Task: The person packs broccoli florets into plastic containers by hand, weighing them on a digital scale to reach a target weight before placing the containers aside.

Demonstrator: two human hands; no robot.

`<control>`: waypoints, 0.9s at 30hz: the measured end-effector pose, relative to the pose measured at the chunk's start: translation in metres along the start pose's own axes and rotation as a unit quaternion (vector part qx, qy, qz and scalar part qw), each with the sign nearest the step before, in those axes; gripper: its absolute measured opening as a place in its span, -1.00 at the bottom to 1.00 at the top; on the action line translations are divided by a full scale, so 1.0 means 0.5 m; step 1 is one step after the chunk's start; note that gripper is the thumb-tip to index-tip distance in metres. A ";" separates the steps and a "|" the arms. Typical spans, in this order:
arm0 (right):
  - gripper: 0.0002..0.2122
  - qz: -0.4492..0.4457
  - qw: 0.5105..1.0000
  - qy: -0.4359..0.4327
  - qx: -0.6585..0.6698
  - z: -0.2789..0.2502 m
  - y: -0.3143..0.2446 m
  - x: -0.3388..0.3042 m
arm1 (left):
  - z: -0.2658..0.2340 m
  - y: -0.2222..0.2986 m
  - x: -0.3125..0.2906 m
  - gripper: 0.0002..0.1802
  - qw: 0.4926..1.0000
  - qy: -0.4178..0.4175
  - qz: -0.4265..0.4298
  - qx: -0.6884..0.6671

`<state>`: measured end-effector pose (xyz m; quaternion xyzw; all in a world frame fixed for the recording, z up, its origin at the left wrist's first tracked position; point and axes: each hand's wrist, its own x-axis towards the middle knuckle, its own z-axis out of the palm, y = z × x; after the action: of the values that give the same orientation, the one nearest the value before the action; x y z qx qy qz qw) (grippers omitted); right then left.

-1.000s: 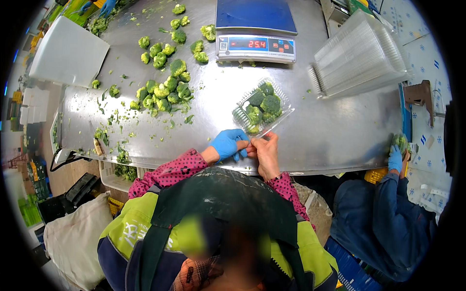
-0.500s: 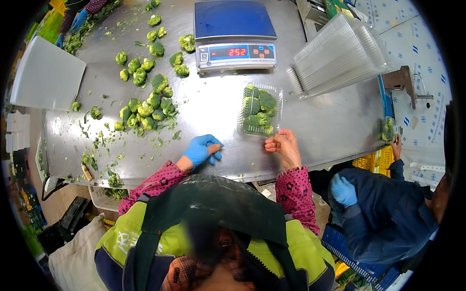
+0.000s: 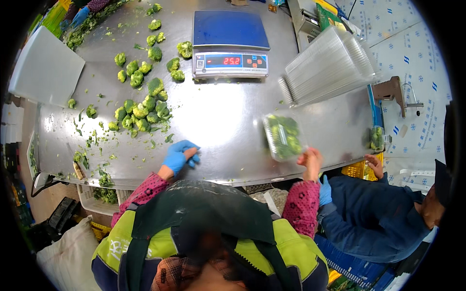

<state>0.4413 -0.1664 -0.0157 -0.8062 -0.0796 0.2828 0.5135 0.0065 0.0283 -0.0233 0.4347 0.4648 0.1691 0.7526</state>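
My right hand [image 3: 309, 164], bare, pinches the near right corner of a clear plastic box [image 3: 283, 137] filled with broccoli florets. The box is tilted slightly and smeared by motion; I cannot tell whether it touches the steel table. My left hand [image 3: 180, 157] wears a blue glove that leaves the thumb bare. Its fingers are curled together over the table's front part, with nothing visible in them. Beyond it to the left lies a loose pile of broccoli florets [image 3: 141, 110].
A scale [image 3: 230, 65] with a blue plate stands at the back, beside stacked clear boxes [image 3: 330, 68]. At left is a white bin [image 3: 46, 68]. Close on my right, a person in dark blue [image 3: 374, 213] has a gloved hand near my sleeve. Another person's gloved hand [image 3: 80, 17] is far left.
My right hand has moved the broccoli box to the right and nearer. My left hand has shifted slightly left. The person at right has brought a gloved hand closer to my right arm.
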 end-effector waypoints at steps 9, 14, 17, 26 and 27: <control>-0.74 -0.558 0.696 0.319 -0.321 -0.065 -0.391 0.056 | 0.031 -0.034 0.003 -0.80 0.999 0.006 0.033 0.010; -0.75 -0.614 0.644 0.191 -0.415 0.092 -0.606 0.104 | 0.100 -0.007 -0.010 -0.75 0.997 -0.009 0.044 0.056; -0.79 -0.453 0.725 0.085 -0.512 0.109 -0.661 0.156 | 0.100 -0.018 -0.019 -0.75 0.997 0.016 0.066 0.027; -0.85 -0.312 0.913 -0.205 -0.163 0.028 -0.684 0.188 | 0.087 -0.062 -0.035 -0.79 0.989 0.127 0.068 -0.040; -0.86 -0.311 0.917 -0.204 -0.145 0.023 -0.685 0.193 | 0.091 -0.061 -0.034 -0.79 0.989 0.123 0.069 -0.039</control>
<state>0.5704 0.0406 0.2434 -0.7316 -0.4690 0.2524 0.4256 0.0319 -0.0227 -0.0300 0.4120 0.5157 0.2910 0.6926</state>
